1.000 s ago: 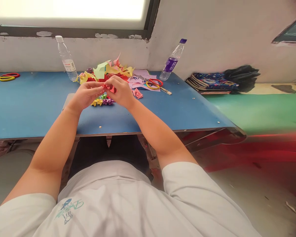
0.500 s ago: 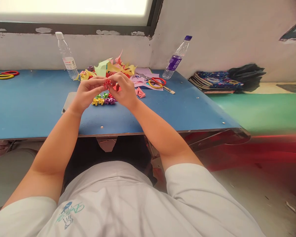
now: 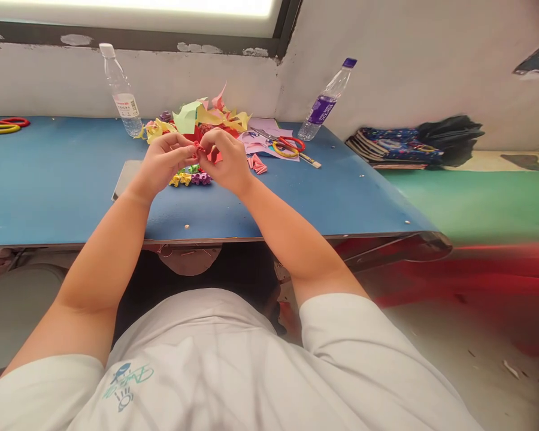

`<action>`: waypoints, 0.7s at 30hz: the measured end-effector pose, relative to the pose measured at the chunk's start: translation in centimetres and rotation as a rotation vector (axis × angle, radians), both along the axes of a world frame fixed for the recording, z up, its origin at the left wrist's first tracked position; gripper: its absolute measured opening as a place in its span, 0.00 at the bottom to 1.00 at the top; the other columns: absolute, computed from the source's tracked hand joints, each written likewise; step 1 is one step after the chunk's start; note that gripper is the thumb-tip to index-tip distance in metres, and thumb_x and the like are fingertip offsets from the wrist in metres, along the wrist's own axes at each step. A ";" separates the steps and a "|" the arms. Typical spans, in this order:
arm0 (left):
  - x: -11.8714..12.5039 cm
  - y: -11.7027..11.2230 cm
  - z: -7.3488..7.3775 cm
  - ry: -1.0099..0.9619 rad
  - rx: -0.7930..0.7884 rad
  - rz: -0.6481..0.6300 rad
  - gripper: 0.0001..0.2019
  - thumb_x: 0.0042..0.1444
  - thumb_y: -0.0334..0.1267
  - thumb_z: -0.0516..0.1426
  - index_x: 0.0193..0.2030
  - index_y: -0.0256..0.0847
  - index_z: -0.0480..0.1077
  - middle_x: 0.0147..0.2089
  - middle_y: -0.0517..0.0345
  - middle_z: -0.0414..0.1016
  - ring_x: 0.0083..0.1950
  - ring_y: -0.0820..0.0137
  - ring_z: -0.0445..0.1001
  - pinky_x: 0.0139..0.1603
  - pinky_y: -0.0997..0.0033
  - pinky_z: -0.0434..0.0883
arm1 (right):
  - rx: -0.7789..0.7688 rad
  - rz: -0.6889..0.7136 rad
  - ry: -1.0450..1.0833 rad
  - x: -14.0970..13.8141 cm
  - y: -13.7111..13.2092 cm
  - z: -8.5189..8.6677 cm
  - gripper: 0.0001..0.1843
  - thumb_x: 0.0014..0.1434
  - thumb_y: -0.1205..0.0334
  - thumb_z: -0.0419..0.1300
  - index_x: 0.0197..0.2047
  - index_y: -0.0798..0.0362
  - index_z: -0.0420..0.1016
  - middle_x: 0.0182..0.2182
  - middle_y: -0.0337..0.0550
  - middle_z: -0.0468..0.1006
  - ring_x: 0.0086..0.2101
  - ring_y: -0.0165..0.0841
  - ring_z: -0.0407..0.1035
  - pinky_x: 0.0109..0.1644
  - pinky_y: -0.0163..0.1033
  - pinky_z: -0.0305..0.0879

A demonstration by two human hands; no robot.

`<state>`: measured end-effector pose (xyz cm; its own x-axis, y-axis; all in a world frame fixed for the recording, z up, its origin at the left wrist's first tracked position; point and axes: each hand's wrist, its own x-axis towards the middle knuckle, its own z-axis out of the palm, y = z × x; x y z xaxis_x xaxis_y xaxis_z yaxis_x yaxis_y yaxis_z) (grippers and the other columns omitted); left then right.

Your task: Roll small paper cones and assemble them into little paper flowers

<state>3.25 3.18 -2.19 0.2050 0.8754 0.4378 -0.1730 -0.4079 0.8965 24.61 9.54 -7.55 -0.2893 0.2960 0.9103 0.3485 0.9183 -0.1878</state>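
Observation:
Between my fingertips is a small red folded-paper piece (image 3: pixel 198 146), mostly covered by the fingers. My left hand (image 3: pixel 166 160) pinches it from the left, and my right hand (image 3: pixel 224 158) grips it from the right with curled fingers. Both hands are held above the blue table (image 3: pixel 287 203). Just below them lie small folded-paper pieces: yellow ones (image 3: pixel 180 179), purple ones (image 3: pixel 201 178) and green ones partly hidden by my hands. Pink folded strips (image 3: pixel 257 164) rest to the right of my right hand.
Behind my hands is a heap of coloured paper scraps (image 3: pixel 188 117). Red-and-yellow scissors (image 3: pixel 287 146) lie on purple paper, with another pair (image 3: pixel 4 126) far left. A white-capped bottle (image 3: pixel 124 102) and a purple-capped bottle (image 3: pixel 326 105) stand at the back. A flat silvery device (image 3: pixel 126 178) lies left.
The red paper piece has turned between my fingers, so its open petal-like end no longer shows clearly. My fingertips have closed in around it. The camera view has shifted slightly.

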 end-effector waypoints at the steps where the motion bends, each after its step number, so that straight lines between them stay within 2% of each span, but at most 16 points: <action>1: 0.1 -0.1 0.1 -0.016 -0.027 -0.022 0.18 0.57 0.41 0.83 0.37 0.45 0.79 0.40 0.58 0.84 0.44 0.68 0.88 0.56 0.64 0.89 | -0.050 -0.021 -0.005 0.0 -0.4 0.1 0.08 0.90 0.48 0.60 0.58 0.41 0.75 0.49 0.43 0.86 0.45 0.37 0.80 0.51 0.48 0.90; 3: 0.2 0.0 0.0 -0.018 -0.067 -0.036 0.17 0.56 0.40 0.81 0.37 0.46 0.77 0.39 0.59 0.82 0.43 0.68 0.86 0.56 0.62 0.89 | -0.160 -0.052 -0.022 -0.1 -0.9 0.3 0.10 0.89 0.46 0.60 0.59 0.41 0.75 0.52 0.45 0.86 0.46 0.39 0.82 0.51 0.51 0.89; 5: 0.3 0.2 -0.1 0.008 -0.083 -0.008 0.17 0.57 0.41 0.80 0.41 0.47 0.77 0.39 0.58 0.81 0.45 0.63 0.88 0.59 0.56 0.89 | -0.240 -0.035 -0.019 -0.3 -1.0 0.5 0.14 0.89 0.40 0.61 0.59 0.41 0.76 0.52 0.46 0.87 0.46 0.41 0.82 0.52 0.53 0.89; 8: 0.4 0.4 -0.2 0.042 -0.096 0.033 0.17 0.58 0.42 0.78 0.49 0.49 0.80 0.41 0.57 0.82 0.50 0.56 0.91 0.63 0.47 0.91 | -0.271 0.076 0.044 -0.7 -0.5 0.5 0.26 0.84 0.26 0.68 0.55 0.41 0.78 0.46 0.44 0.88 0.42 0.38 0.77 0.50 0.50 0.87; 10: 0.4 0.3 -0.2 0.068 -0.102 0.031 0.17 0.58 0.41 0.78 0.49 0.49 0.81 0.40 0.57 0.83 0.50 0.54 0.92 0.64 0.44 0.91 | -0.289 0.103 0.068 -0.7 -0.1 0.5 0.29 0.81 0.23 0.71 0.53 0.42 0.78 0.43 0.42 0.87 0.41 0.37 0.77 0.50 0.50 0.88; 14: 0.3 0.2 -0.3 0.125 -0.087 0.046 0.15 0.58 0.37 0.79 0.44 0.47 0.78 0.38 0.58 0.84 0.47 0.56 0.92 0.64 0.42 0.93 | -0.333 0.075 0.008 -0.3 -0.2 0.6 0.15 0.84 0.41 0.71 0.55 0.42 0.76 0.48 0.43 0.88 0.45 0.42 0.85 0.56 0.55 0.92; 16: 0.3 0.3 -0.4 0.150 -0.074 0.069 0.15 0.58 0.36 0.78 0.41 0.47 0.77 0.38 0.59 0.84 0.48 0.55 0.93 0.65 0.42 0.94 | -0.338 0.079 -0.029 -0.1 -0.5 0.6 0.13 0.84 0.47 0.71 0.55 0.43 0.74 0.49 0.43 0.88 0.46 0.42 0.85 0.57 0.54 0.92; 19: 0.1 0.6 -0.8 0.188 -0.051 0.086 0.15 0.58 0.35 0.79 0.40 0.48 0.77 0.37 0.58 0.83 0.48 0.54 0.93 0.65 0.42 0.95 | -0.345 0.079 -0.074 -0.1 -0.7 0.7 0.12 0.86 0.50 0.70 0.54 0.44 0.72 0.47 0.42 0.88 0.46 0.39 0.84 0.60 0.52 0.91; 21: 0.0 1.0 -1.1 0.201 -0.027 0.111 0.14 0.58 0.36 0.79 0.39 0.47 0.78 0.36 0.57 0.83 0.48 0.54 0.93 0.65 0.42 0.94 | -0.351 0.090 -0.065 -0.1 -0.8 0.9 0.13 0.87 0.49 0.70 0.54 0.44 0.72 0.46 0.41 0.86 0.45 0.38 0.83 0.59 0.52 0.91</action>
<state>3.22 4.17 -3.31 0.1876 0.9082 0.3742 0.0543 -0.3900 0.9192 24.48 8.77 -6.63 -0.3825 0.5577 0.7367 0.2907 0.8295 -0.4770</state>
